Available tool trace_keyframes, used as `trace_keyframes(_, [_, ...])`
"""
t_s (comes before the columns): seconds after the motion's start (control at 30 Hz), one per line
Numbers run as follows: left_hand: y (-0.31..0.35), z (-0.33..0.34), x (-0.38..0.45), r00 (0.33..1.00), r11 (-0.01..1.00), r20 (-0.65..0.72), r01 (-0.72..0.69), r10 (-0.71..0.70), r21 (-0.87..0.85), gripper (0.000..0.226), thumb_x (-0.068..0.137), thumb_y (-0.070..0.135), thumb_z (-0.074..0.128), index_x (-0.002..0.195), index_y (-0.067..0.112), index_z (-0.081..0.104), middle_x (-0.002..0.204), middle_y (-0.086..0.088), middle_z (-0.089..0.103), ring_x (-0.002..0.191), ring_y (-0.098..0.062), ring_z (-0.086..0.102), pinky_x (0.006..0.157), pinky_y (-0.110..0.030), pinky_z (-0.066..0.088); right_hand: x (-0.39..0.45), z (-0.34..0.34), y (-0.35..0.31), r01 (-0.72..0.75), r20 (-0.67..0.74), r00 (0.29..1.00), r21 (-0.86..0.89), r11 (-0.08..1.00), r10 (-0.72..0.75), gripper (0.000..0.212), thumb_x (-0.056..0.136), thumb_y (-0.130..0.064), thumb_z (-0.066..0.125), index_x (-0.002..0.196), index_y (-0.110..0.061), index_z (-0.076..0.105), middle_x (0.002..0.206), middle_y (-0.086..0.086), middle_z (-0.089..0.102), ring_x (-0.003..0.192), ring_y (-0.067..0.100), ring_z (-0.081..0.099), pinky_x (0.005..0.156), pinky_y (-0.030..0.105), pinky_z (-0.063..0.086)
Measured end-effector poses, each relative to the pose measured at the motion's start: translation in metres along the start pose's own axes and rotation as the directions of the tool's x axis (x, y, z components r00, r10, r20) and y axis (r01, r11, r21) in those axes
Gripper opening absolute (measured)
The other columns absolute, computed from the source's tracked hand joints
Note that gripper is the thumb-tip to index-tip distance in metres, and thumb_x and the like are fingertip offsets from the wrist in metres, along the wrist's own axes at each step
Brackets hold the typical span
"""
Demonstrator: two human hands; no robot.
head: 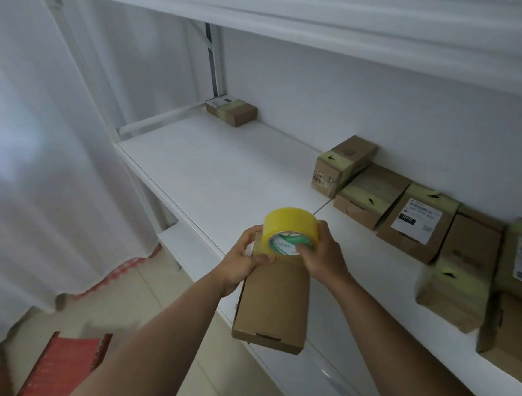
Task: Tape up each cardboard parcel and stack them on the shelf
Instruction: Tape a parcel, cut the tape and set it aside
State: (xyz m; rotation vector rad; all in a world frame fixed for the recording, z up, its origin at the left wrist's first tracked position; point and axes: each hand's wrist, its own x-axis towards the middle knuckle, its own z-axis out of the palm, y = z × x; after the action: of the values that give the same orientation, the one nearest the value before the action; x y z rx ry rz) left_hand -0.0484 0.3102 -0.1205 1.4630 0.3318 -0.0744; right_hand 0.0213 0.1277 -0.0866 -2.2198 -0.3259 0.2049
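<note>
Parcel (272, 301), untaped, at the shelf's (224, 176) front edge: left hand (244, 259) grips its far end, right hand (321, 249) clasps tape roll (290, 229); best drawn taut along the seam.

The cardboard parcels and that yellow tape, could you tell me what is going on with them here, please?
A person is taping a flat brown cardboard parcel held over the front edge of the white shelf. The left hand grips the parcel's far end while the right hand holds the yellow roll of tape against it. Several taped brown boxes already sit along the shelf's back.
</note>
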Motion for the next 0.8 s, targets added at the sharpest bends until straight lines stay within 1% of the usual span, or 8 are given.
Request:
trace_keyframes(0.13, [0.003,0.000,0.000,0.999,0.997,0.013,0.048,-0.049,0.066,0.077,0.089,0.014,0.073,0.149,0.044,0.034,0.146,0.010,0.040,0.123,-0.019,0.058,0.101,-0.042,0.052,-0.006,0.000,0.013,-0.016,-0.073,0.997,0.066,0.998,0.021,0.036,0.091,-0.018,0.061,0.123,-0.014,0.046,0.100,0.009,0.059,0.089,0.031,0.059,0.068,0.034,0.045])
trace_keyframes(0.2, [0.003,0.004,0.001,1.000,0.966,0.016,-0.007,0.003,0.257,0.075,0.088,0.025,0.068,0.150,0.045,0.033,0.147,0.008,0.042,0.130,-0.018,0.050,0.108,-0.043,0.046,-0.006,0.003,0.014,-0.070,-0.062,0.995,0.178,0.982,0.082,0.031,0.090,-0.018,0.063,0.119,-0.013,0.053,0.105,0.010,0.062,0.095,0.031,0.060,0.075,0.038,0.051])
trace_keyframes(0.27, [-0.004,0.007,0.009,0.995,0.846,0.032,-0.101,0.099,0.523,0.071,0.080,0.040,0.057,0.149,0.041,0.037,0.150,0.002,0.042,0.138,-0.022,0.040,0.115,-0.050,0.033,-0.005,0.005,0.014,-0.123,0.000,0.992,0.267,0.956,0.128,0.030,0.086,-0.024,0.066,0.114,-0.015,0.059,0.107,0.008,0.065,0.100,0.029,0.063,0.083,0.042,0.054])
trace_keyframes(0.37, [-0.010,0.003,0.013,0.979,0.553,0.016,-0.129,0.204,0.823,0.076,0.079,0.049,0.038,0.152,0.029,0.035,0.159,-0.001,0.031,0.146,-0.025,0.026,0.119,-0.046,0.020,-0.004,0.008,0.014,-0.157,0.079,0.987,0.274,0.949,0.141,0.033,0.082,-0.031,0.072,0.111,-0.022,0.059,0.105,0.002,0.066,0.098,0.022,0.063,0.088,0.042,0.053])
trace_keyframes(0.43, [-0.011,0.003,0.015,0.951,0.467,0.095,-0.229,0.293,0.854,0.078,0.079,0.050,0.033,0.152,0.020,0.037,0.159,-0.005,0.033,0.145,-0.027,0.028,0.119,-0.047,0.020,-0.003,0.012,0.015,-0.163,0.069,0.986,0.288,0.944,0.150,0.040,0.080,-0.036,0.075,0.114,-0.024,0.058,0.110,0.000,0.066,0.101,0.021,0.063,0.091,0.042,0.052])
trace_keyframes(0.5, [-0.013,0.008,0.018,0.950,0.438,0.114,-0.237,0.290,0.867,0.076,0.081,0.056,0.036,0.149,0.022,0.038,0.154,-0.006,0.037,0.142,-0.031,0.030,0.118,-0.048,0.021,-0.004,0.015,0.013,-0.173,0.065,0.985,0.287,0.942,0.161,0.046,0.080,-0.040,0.076,0.119,-0.027,0.054,0.113,-0.001,0.063,0.104,0.021,0.061,0.092,0.039,0.051])
trace_keyframes(0.63, [-0.019,0.018,0.016,0.958,0.409,0.059,-0.175,0.281,0.896,0.100,0.072,0.095,0.036,0.149,0.031,0.033,0.148,-0.003,0.040,0.137,-0.028,0.036,0.111,-0.049,0.035,-0.003,0.014,0.011,-0.182,0.071,0.983,0.237,0.954,0.170,0.045,0.083,-0.039,0.074,0.119,-0.025,0.051,0.107,-0.001,0.060,0.097,0.021,0.058,0.081,0.033,0.048])
trace_keyframes(0.8, [-0.016,0.017,0.012,0.956,0.449,0.004,-0.141,0.292,0.882,0.106,0.066,0.096,0.045,0.151,0.034,0.028,0.151,0.005,0.040,0.136,-0.018,0.042,0.110,-0.043,0.040,0.002,0.007,0.008,-0.097,0.062,0.994,0.065,0.993,0.093,0.038,0.087,-0.033,0.069,0.115,-0.017,0.051,0.103,0.004,0.060,0.094,0.026,0.057,0.079,0.036,0.049])
